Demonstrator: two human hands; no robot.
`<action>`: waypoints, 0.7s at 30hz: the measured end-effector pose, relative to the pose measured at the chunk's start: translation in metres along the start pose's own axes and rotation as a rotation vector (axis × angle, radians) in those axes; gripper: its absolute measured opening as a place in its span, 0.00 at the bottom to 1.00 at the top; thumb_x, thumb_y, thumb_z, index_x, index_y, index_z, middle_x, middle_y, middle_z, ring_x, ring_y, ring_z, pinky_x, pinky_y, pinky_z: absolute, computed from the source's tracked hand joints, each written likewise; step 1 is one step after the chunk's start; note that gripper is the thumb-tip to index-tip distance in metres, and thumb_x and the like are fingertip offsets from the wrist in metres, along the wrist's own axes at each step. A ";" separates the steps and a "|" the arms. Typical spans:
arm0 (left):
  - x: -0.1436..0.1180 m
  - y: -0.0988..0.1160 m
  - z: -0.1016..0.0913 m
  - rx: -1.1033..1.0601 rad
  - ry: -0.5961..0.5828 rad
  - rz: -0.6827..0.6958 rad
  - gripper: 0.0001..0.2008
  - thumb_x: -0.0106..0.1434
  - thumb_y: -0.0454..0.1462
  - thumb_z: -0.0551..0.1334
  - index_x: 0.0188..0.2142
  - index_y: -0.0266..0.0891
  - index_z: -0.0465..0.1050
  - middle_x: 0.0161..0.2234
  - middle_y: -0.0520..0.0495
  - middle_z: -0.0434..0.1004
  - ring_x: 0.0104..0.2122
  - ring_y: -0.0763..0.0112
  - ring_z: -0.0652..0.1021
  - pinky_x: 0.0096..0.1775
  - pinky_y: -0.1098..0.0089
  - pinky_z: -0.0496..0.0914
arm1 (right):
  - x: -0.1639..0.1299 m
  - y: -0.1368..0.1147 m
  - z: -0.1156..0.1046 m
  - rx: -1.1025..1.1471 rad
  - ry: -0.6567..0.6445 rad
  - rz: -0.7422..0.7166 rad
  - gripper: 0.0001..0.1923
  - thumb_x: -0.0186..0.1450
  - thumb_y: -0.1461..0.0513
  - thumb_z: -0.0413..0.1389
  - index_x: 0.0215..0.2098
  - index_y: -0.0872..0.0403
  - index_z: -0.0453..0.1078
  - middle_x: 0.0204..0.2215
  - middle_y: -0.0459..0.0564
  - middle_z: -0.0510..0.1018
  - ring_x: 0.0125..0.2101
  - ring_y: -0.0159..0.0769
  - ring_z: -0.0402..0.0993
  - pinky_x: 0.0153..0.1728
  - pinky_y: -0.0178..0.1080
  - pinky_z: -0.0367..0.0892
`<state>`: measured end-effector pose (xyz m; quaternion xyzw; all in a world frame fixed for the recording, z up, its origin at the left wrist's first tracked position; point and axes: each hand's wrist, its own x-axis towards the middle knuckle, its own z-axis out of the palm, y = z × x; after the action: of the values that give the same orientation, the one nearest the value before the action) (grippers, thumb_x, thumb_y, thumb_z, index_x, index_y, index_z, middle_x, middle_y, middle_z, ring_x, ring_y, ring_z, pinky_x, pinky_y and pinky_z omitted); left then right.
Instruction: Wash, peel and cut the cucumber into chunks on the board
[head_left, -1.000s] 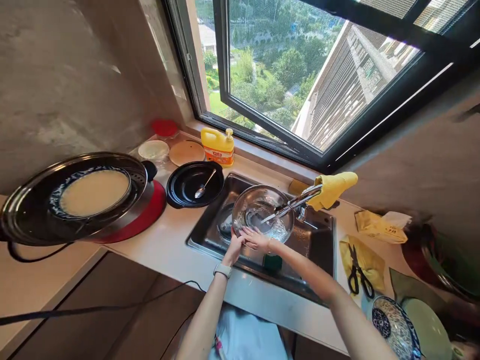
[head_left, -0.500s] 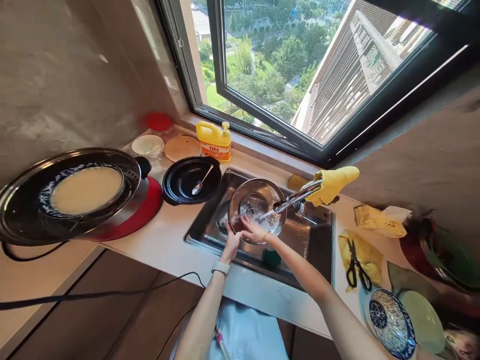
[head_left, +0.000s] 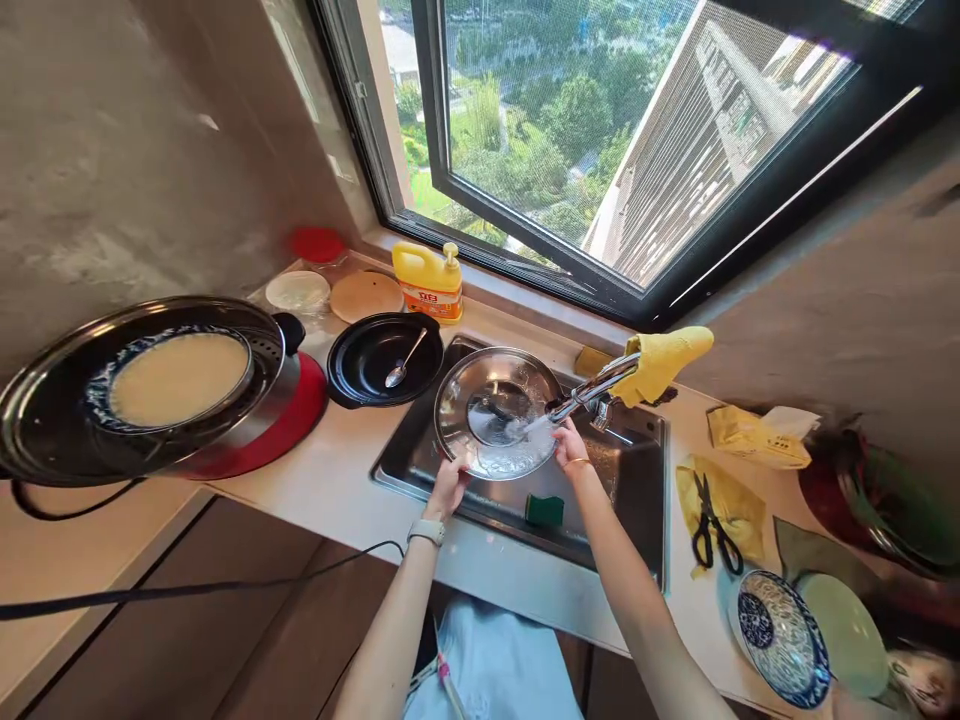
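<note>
A round glass pot lid or shallow metal basin, shiny and wet, is tilted over the sink; I call it the shiny round basin [head_left: 465,420]. My left hand [head_left: 449,484] grips its lower left rim. On its right rim my right hand [head_left: 570,446] is closed. From the faucet [head_left: 600,385], water runs onto the basin's inner right side and splashes. A yellow cloth [head_left: 667,362] hangs over the faucet's upper part. Beneath the basin lies the steel sink [head_left: 637,500], with a green sponge [head_left: 544,510] near its front wall.
Left of the sink stand a black pan [head_left: 360,360] with a spoon [head_left: 397,375], and a large steamer pot [head_left: 262,420]. Behind is a yellow detergent jug [head_left: 427,285]. To the right lie scissors [head_left: 709,530] and a patterned bowl [head_left: 784,635].
My right hand has moved from inside the basin to its right rim. The basin has shifted slightly left and tilted toward me, and the green sponge shows more fully.
</note>
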<state>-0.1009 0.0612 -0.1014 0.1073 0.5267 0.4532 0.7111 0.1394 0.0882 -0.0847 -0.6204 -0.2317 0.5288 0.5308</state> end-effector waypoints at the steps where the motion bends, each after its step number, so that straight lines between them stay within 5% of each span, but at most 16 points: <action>1: 0.004 -0.005 0.001 -0.033 -0.003 -0.029 0.13 0.42 0.30 0.63 0.30 0.36 0.64 0.24 0.56 0.69 0.23 0.79 0.70 0.28 0.76 0.66 | -0.006 -0.002 -0.004 0.078 0.039 -0.010 0.39 0.45 0.67 0.53 0.57 0.47 0.64 0.44 0.45 0.77 0.33 0.32 0.72 0.28 0.30 0.68; 5: 0.011 -0.028 0.014 -0.038 0.023 -0.156 0.09 0.47 0.31 0.64 0.26 0.37 0.63 0.20 0.54 0.68 0.20 0.76 0.71 0.28 0.72 0.69 | -0.032 -0.001 -0.021 0.120 0.215 -0.113 0.46 0.40 0.69 0.51 0.59 0.46 0.63 0.55 0.47 0.70 0.37 0.31 0.71 0.23 0.26 0.63; 9: 0.008 -0.034 0.021 -0.012 0.026 -0.204 0.06 0.56 0.37 0.62 0.31 0.36 0.68 0.23 0.48 0.73 0.26 0.69 0.76 0.32 0.68 0.72 | -0.043 0.004 -0.038 0.134 0.226 -0.194 0.43 0.40 0.69 0.50 0.56 0.46 0.66 0.57 0.47 0.69 0.42 0.32 0.70 0.20 0.24 0.58; 13: 0.001 -0.008 0.006 0.062 -0.016 -0.225 0.09 0.55 0.35 0.62 0.37 0.36 0.69 0.25 0.49 0.74 0.26 0.68 0.76 0.34 0.65 0.74 | -0.036 0.013 -0.044 0.224 0.118 -0.009 0.36 0.39 0.70 0.49 0.47 0.48 0.70 0.36 0.42 0.79 0.26 0.27 0.69 0.17 0.24 0.57; 16: -0.011 0.024 -0.009 0.185 -0.028 -0.172 0.24 0.50 0.28 0.62 0.47 0.39 0.65 0.28 0.52 0.75 0.23 0.71 0.75 0.33 0.64 0.75 | -0.026 0.023 -0.025 0.265 0.016 0.193 0.29 0.39 0.72 0.49 0.39 0.51 0.70 0.21 0.37 0.74 0.18 0.26 0.64 0.17 0.26 0.59; 21: -0.036 0.064 -0.011 0.636 0.226 0.232 0.28 0.55 0.29 0.58 0.56 0.39 0.58 0.42 0.41 0.76 0.35 0.63 0.78 0.36 0.64 0.74 | -0.011 0.031 0.024 0.278 -0.055 0.300 0.17 0.46 0.74 0.55 0.34 0.54 0.69 0.24 0.42 0.76 0.21 0.29 0.70 0.25 0.32 0.68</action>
<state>-0.1456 0.0659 -0.0425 0.3314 0.7009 0.3533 0.5235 0.1059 0.0788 -0.1055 -0.5541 -0.0755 0.6455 0.5202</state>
